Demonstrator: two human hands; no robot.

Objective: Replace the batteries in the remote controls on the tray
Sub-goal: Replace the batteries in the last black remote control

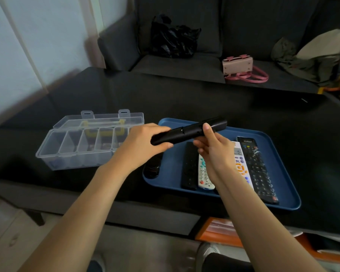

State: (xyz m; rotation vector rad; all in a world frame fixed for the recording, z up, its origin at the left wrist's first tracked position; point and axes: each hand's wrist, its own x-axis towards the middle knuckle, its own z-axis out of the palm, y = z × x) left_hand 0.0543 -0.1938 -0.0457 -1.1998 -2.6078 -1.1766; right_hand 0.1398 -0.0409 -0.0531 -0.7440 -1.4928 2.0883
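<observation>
At the left of the bench (110, 91) stands our clear compartment box (81, 146), lid open. Our left hand (143, 142) grips one end of a black remote (188, 132) held above the blue tray (279, 154); our right hand (216, 148) pinches its middle. Four more remotes (259, 163) lie on the tray.

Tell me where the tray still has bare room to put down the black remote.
The blue tray is bare along its far edge, beyond the remotes' tops, and beside the long black remote on the right. The near middle is crowded. Both hands, left and right, hold the black remote.
</observation>
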